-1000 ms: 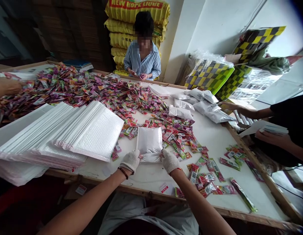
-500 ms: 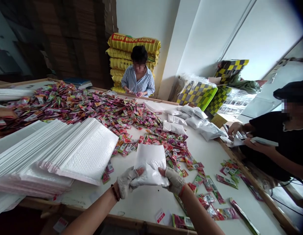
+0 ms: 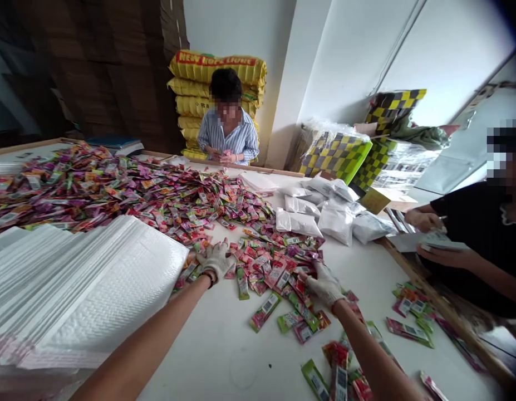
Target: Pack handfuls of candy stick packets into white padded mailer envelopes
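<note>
My left hand [image 3: 217, 259], in a white glove, is spread out over the near edge of the pile of small colourful packets [image 3: 191, 195]. My right hand [image 3: 324, 285], gloved too, lies at the right side of the nearer heap of packets [image 3: 261, 262], thumb and fingers apart and touching some of them. Neither hand grips anything that I can see. Loose packets [image 3: 265, 312] lie on the white table between and below my hands. To the left of my left arm is a stack of white bubble mailers [image 3: 128, 278].
Filled white mailers [image 3: 336, 221] are heaped at the table's right rear. A person in a striped shirt [image 3: 228, 133] handles something across the table. Another person in black [image 3: 470, 223] holds flat items at the right edge. Yellow sacks [image 3: 218, 61] are stacked behind.
The filled white mailer that both hands held has left them; one more appears among the mailers at the right rear. My hands have moved apart and forward onto the packets.
</note>
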### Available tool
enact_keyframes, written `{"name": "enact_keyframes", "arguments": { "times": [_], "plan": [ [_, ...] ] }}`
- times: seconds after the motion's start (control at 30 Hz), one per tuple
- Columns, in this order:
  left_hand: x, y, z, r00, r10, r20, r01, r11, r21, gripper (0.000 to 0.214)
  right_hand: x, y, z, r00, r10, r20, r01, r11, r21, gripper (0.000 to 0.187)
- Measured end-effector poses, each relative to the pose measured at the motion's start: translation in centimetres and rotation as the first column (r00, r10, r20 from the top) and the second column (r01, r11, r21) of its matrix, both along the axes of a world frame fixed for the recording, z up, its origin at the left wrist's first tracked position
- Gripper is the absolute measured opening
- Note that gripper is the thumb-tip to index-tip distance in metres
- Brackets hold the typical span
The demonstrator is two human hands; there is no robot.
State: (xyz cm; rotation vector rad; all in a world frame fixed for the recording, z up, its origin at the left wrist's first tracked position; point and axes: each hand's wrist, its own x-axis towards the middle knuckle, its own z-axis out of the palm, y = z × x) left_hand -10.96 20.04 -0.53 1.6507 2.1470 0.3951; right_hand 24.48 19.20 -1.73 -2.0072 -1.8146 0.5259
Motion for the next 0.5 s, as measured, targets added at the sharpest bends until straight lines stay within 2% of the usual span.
{"name": "enact_keyframes", "arguments": {
  "times": [0.07, 0.13, 0.2, 0.27, 0.33, 0.4, 0.47, 0.5],
  "plan": [
    [2.9, 1.1, -0.3, 0.993, -0.122, 0.005, 0.122, 0.992, -0.012, 0.072, -2.3, -0.5, -0.8, 0.983, 0.119, 0.137, -0.121, 0.993, 0.007, 0.072],
    [6.0, 1.3, -0.4, 0.967, -0.253, 0.020, 0.252, 0.967, 0.047, 0.071, -5.2, -1.4, -1.0, 0.953, 0.239, 0.185, -0.249, 0.968, 0.034, 0.078],
    [8.3, 0.4, -0.4, 0.938, -0.342, 0.051, 0.332, 0.932, 0.143, 0.064, -7.5, -2.9, -1.2, 0.930, 0.314, 0.193, -0.332, 0.941, 0.068, 0.076],
    [9.2, -1.5, -0.4, 0.910, -0.390, 0.141, 0.356, 0.910, 0.213, 0.052, -8.5, -4.9, -1.5, 0.929, 0.344, 0.137, -0.362, 0.922, 0.135, 0.068],
    [8.7, -3.8, -0.4, 0.862, -0.407, 0.301, 0.349, 0.909, 0.228, 0.041, -8.3, -7.4, -1.6, 0.916, 0.401, -0.012, -0.390, 0.897, 0.209, 0.059],
    [7.1, -6.4, -0.2, 0.773, -0.406, 0.488, 0.339, 0.914, 0.224, 0.038, -7.2, -10.0, -1.2, 0.860, 0.454, -0.231, -0.403, 0.884, 0.235, 0.050],
    [4.9, -8.7, 0.5, 0.673, -0.373, 0.639, 0.306, 0.927, 0.219, 0.047, -5.5, -12.4, 0.1, 0.780, 0.409, -0.474, -0.364, 0.912, 0.189, 0.045],
    [3.7, -9.7, 1.1, 0.656, -0.355, 0.666, 0.279, 0.934, 0.223, 0.054, -4.3, -13.4, 1.0, 0.750, 0.338, -0.569, -0.310, 0.939, 0.148, 0.047]
  ]
}}
